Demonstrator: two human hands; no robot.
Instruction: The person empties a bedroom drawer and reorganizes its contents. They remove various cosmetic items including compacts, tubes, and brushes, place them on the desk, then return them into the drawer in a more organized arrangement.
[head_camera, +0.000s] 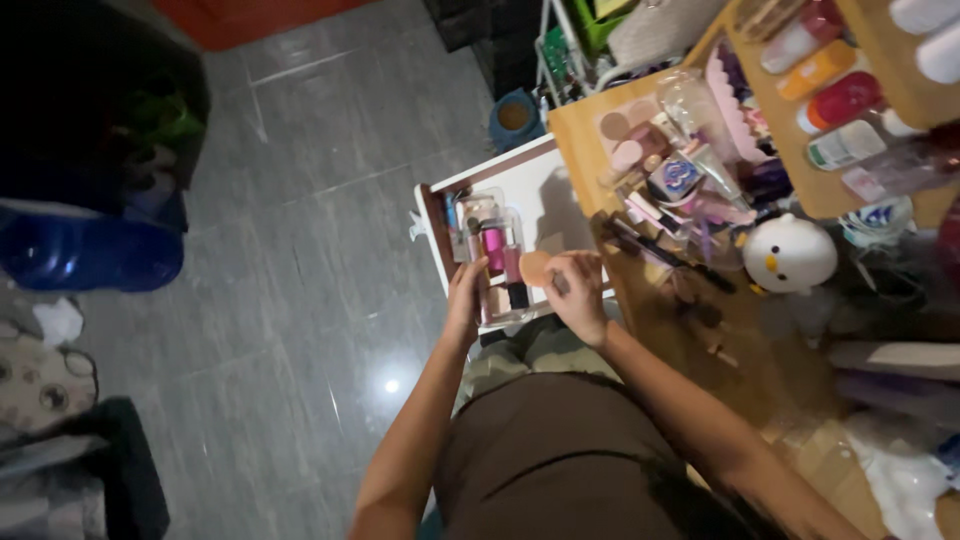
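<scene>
My left hand grips the near side of a clear plastic organiser that holds pink and dark cosmetic tubes. It rests on the open white drawer. My right hand pinches a round peach-coloured makeup sponge right next to the organiser. Both forearms reach out from my brown top over my lap.
A wooden table to the right is crowded with cosmetics, bottles and a white round bird-shaped figure. Grey tiled floor spreads to the left, with a blue bin and dark bags at the far left.
</scene>
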